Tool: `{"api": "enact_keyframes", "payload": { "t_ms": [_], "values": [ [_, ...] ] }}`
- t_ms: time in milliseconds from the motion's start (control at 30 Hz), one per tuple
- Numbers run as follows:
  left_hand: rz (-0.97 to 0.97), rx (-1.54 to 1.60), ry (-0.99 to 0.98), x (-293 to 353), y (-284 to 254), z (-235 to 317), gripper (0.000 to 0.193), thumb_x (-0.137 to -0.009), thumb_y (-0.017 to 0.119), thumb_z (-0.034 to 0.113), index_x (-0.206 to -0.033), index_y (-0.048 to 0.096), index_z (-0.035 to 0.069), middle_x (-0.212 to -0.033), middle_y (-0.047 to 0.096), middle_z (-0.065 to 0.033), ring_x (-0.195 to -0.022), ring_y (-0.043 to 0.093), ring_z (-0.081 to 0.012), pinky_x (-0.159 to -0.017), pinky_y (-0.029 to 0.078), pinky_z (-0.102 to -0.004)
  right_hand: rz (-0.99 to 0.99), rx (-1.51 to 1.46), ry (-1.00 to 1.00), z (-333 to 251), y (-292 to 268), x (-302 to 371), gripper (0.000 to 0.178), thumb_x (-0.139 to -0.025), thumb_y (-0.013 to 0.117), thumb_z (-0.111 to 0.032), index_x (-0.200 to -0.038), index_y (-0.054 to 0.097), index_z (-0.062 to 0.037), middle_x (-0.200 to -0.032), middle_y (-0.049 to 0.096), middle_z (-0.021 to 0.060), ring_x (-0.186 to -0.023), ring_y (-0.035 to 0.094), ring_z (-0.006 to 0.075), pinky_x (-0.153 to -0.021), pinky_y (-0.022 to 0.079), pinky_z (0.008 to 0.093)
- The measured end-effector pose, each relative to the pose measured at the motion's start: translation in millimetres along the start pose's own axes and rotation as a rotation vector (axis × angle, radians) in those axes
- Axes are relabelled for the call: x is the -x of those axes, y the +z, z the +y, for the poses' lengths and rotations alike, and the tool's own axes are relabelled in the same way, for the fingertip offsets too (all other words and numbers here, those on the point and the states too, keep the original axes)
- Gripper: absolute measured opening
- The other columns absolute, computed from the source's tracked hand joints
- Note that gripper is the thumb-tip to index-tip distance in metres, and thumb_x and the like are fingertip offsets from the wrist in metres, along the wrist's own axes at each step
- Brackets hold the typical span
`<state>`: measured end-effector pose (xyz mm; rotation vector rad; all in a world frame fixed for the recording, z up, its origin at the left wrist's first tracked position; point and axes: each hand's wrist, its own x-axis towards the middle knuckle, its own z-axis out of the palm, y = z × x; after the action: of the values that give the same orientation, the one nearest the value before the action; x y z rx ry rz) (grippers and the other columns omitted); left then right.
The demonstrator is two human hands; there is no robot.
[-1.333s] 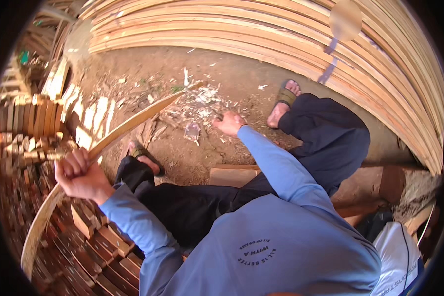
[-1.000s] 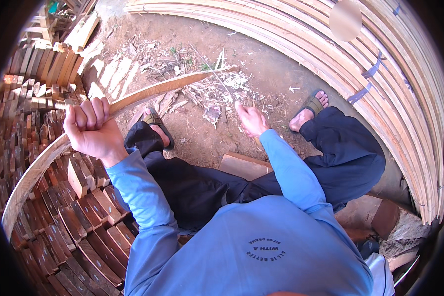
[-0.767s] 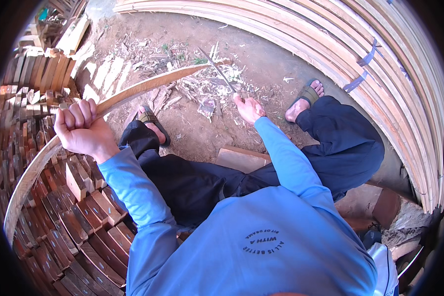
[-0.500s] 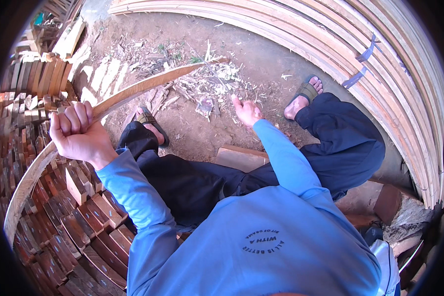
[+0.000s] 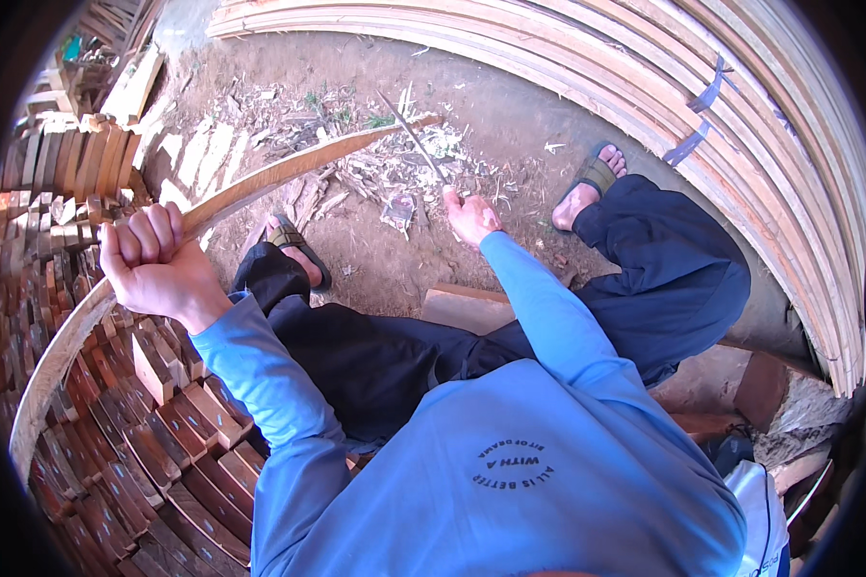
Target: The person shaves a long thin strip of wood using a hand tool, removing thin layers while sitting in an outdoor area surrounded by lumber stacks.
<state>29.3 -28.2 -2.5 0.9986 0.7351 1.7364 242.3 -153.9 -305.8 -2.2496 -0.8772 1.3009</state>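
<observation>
My left hand (image 5: 154, 260) is closed round a long wooden strip (image 5: 289, 171). The strip slants from the lower left, under my fist, to its far tip above the ground ahead; fisheye makes it look curved. My right hand (image 5: 471, 217) is closed on a long knife (image 5: 413, 136), its handle hidden in my fingers. The narrow dark blade points away and to the left, and in this view it crosses the strip near the far tip. I cannot tell whether blade and wood touch.
Stacks of short reddish-brown wood blocks (image 5: 144, 462) fill the left side. Long pale boards (image 5: 606, 67) lie bundled at the far right, tied with a strap (image 5: 707, 91). Wood shavings (image 5: 443, 144) litter the dirt between my sandalled feet. A wood block (image 5: 467, 308) sits close to my legs.
My right hand has shifted slightly left and away, and the knife blade now shows more broadly across the strip's far end. My left hand and the wooden strip have barely moved.
</observation>
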Motion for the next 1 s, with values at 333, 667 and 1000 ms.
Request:
{"api": "enact_keyframes", "payload": {
  "t_ms": [333, 667, 1000],
  "values": [
    [0.002, -0.004, -0.001, -3.0, 0.4, -0.5, 0.043, -0.092, 0.042, 0.018, -0.056, 0.017, 0.017, -0.051, 0.014, 0.0034, -0.048, 0.011, -0.0107, -0.049, 0.015, -0.03, -0.037, 0.006, 0.036, 3.2, 2.1, -1.8, 0.076, -0.088, 0.038, -0.065, -0.073, 0.065, 0.0044, -0.07, 0.063, 0.0203, -0.074, 0.066, 0.0334, -0.076, 0.05, 0.0435],
    [-0.169, 0.083, -0.042, 1.7, -7.7, 3.8, 0.044, -0.091, 0.044, 0.019, -0.056, 0.018, 0.018, -0.049, 0.015, 0.0037, -0.048, 0.011, -0.0106, -0.049, 0.015, -0.0301, -0.046, -0.03, 0.128, -3.6, -27.6, 11.3, 0.074, -0.087, 0.041, -0.066, -0.071, 0.059, 0.0031, -0.062, 0.058, 0.0132, -0.066, 0.061, 0.0256, -0.057, 0.05, 0.0372],
    [-0.232, 0.098, -0.068, 3.6, -14.0, 5.4, 0.045, -0.092, 0.044, 0.02, -0.055, 0.018, 0.017, -0.049, 0.016, 0.004, -0.048, 0.012, -0.0106, -0.05, 0.016, -0.0307, -0.146, -0.099, 0.025, 0.4, -38.0, 7.4, 0.069, -0.088, 0.044, -0.065, -0.058, 0.046, -0.0032, -0.047, 0.044, 0.0046, -0.041, 0.049, 0.0169, -0.043, 0.043, 0.0358]
  ]
}}
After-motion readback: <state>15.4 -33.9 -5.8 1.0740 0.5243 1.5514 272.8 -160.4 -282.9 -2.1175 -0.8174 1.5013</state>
